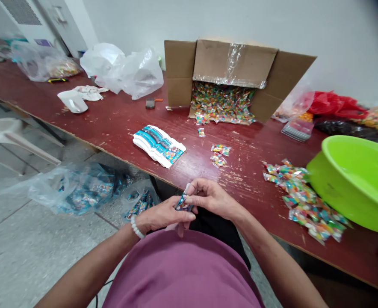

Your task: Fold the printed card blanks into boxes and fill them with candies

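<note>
Close to my body, just off the table's front edge, both my hands hold a small printed candy packet (184, 203) in blue and mixed colours. My left hand (167, 213), with a beaded bracelet at the wrist, grips it from the left side. The thumb and fingers of my right hand (208, 197) pinch its upper right part. Beyond them on the table lies a fanned stack of flat blue-and-white packets (159, 145). Two little groups of wrapped candies (220, 149) rest to the right of that stack.
A cardboard box (235, 64) lies open, full of wrapped candies. At right, a candy pile (307, 201) touches a green basin (343, 184). White plastic bags (125, 70) and a white scoop-like container (73, 102) stand left. Bags of packets (89, 190) sit on the floor beside a stool (6, 132).
</note>
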`<state>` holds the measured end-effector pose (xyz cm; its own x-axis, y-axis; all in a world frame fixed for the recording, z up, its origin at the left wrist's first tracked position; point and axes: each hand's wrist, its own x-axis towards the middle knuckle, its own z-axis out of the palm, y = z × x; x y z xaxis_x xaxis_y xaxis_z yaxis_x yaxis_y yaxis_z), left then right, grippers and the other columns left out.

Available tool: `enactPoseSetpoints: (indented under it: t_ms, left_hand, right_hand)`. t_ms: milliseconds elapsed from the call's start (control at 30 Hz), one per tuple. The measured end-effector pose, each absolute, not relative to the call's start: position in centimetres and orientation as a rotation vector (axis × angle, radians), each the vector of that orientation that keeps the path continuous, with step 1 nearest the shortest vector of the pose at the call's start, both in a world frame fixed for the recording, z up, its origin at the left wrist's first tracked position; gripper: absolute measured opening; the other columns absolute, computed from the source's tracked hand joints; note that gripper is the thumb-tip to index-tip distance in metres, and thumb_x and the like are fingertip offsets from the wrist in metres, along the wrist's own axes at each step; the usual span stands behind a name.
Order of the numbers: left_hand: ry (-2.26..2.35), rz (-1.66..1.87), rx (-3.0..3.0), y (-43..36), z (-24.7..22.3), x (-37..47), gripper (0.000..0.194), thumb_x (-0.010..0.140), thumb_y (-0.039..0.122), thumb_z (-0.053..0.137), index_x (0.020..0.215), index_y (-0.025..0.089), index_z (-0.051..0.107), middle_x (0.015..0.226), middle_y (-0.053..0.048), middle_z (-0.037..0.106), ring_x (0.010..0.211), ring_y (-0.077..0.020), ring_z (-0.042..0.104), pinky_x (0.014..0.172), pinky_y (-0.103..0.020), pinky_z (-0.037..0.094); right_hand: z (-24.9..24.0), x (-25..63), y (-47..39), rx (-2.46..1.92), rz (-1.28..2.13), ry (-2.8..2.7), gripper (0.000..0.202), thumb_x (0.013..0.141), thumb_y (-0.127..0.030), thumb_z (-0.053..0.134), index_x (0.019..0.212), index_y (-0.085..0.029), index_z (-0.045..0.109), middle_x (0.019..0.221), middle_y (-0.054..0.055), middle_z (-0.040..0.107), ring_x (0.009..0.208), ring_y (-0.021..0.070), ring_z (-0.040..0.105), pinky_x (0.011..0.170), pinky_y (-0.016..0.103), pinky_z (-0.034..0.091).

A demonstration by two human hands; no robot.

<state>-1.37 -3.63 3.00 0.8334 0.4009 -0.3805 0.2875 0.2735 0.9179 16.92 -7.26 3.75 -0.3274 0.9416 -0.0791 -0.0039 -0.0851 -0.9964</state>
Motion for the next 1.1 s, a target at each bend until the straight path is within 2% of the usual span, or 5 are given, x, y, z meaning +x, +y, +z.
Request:
enactPoseSetpoints:
  t_ms: [267,500,667,900,1100]
  left_hand:
    - [0.682,0.156,1.431,-3.8,2.6,-1.4,0.024,0.078,0.038,0.069,0.081,0.017,0.058,0.067,0.004,0.058,0.058,-0.0114,0.054,0.058,-0.024,0.044]
    - [0.715,0.020,1.458,-3.4,1.8,-2.5,0.032,0.076,0.036,0.072,0.099,0.018,0.059,0.073,0.004,0.056,0.060,-0.0109,0.054,0.062,-0.025,0.045]
    - [0.853,0.240,1.396,-3.3,1.3,-2.0,0.036,0.072,0.031,0.073,0.103,0.017,0.060,0.078,0.003,0.054,0.060,-0.0092,0.049,0.053,-0.022,0.041]
    - [0.953,0.437,1.249,-3.9,1.5,-1.4,0.034,0.069,0.040,0.080,0.081,0.014,0.061,0.063,0.003,0.057,0.051,-0.0112,0.055,0.047,-0.023,0.045]
    - [0.903,0.499,1.147,-4.3,1.4,-0.4,0.035,0.074,0.040,0.079,0.085,0.011,0.064,0.073,-0.002,0.066,0.064,-0.0151,0.064,0.061,-0.027,0.052]
  right_hand:
    - [3.9,17.1,-8.0,-1.234,1.058,-1.766,0.026,0.082,-0.017,0.070,0.104,-0.023,0.058,0.088,-0.002,0.071,0.070,0.0129,0.062,0.064,0.024,0.044]
    - [4.9,17.7,-8.1,-1.070,1.192,-2.049,0.084,0.079,-0.014,0.066,0.151,-0.029,0.026,0.108,0.003,0.072,0.079,0.0182,0.066,0.065,0.027,0.048]
    - [4.7,16.7,-9.0,-1.178,1.047,-2.029,0.103,0.074,-0.017,0.072,0.158,-0.032,0.014,0.127,0.010,0.066,0.103,0.0290,0.066,0.086,0.040,0.051]
    - [2.3,15.7,-8.1,-1.403,0.914,-1.479,0.062,0.080,-0.028,0.072,0.138,-0.026,0.051,0.123,0.009,0.068,0.057,0.0106,0.055,0.060,0.028,0.050]
    - [1.1,14.8,-7.5,-1.208,1.241,-1.184,0.024,0.086,-0.041,0.065,0.089,-0.019,0.072,0.090,0.004,0.071,0.056,0.0133,0.061,0.051,0.026,0.050]
